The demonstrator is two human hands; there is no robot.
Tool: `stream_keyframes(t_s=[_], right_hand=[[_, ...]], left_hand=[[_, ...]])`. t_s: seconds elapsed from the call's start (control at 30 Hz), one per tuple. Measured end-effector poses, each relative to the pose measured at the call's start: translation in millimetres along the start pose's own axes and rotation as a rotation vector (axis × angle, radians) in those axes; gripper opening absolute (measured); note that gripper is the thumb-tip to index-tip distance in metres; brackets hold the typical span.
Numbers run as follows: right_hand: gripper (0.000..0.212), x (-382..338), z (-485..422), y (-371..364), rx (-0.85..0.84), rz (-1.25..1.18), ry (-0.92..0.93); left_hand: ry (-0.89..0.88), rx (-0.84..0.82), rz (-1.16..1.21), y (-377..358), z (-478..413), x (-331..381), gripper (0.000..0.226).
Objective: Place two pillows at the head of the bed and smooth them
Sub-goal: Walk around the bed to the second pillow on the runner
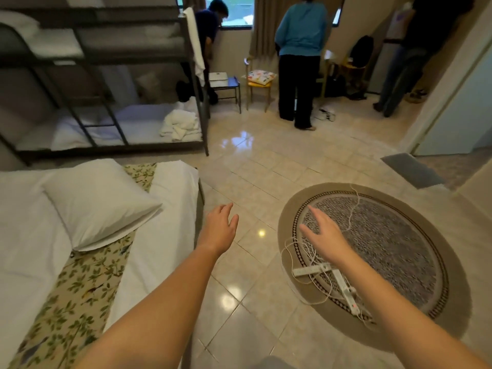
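- While you stand on the tiled floor (266,166), the bed (29,235) is your landmark, low on your left, with one white pillow (98,201) lying across its floral runner (80,288).
- Beside the bed's edge, your left hand (219,230) hangs spread and empty over bare tile.
- Farther from the bed, your right hand (323,235) is spread wide, empty, above the round rug (399,249) with power strips (332,278) and cord.
- Beyond the bed stand a bunk bed (106,75) and three people.
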State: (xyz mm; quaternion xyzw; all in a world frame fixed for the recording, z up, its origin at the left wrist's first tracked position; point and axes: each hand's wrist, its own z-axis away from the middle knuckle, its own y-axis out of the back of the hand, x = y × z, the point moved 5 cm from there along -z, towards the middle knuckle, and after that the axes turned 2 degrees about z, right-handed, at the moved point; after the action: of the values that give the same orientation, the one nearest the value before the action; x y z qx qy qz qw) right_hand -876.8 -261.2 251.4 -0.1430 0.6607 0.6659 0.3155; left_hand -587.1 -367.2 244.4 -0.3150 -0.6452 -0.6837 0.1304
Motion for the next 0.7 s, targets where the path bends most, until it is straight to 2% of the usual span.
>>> stream_keyframes(t_s=[0.4, 0.7], right_hand=[[0.074, -60.9, -211.6, -5.6, -0.113, 0.026, 0.246], [0.076, -132.8, -381.9, -35.7, -0.116, 0.005, 0.278]], left_hand=[[0.205, 0.159, -0.004, 30.0, -134.5, -47.9, 0.056], [0.218, 0.193, -0.009, 80.3, -295.2, -106.3, 0.053]])
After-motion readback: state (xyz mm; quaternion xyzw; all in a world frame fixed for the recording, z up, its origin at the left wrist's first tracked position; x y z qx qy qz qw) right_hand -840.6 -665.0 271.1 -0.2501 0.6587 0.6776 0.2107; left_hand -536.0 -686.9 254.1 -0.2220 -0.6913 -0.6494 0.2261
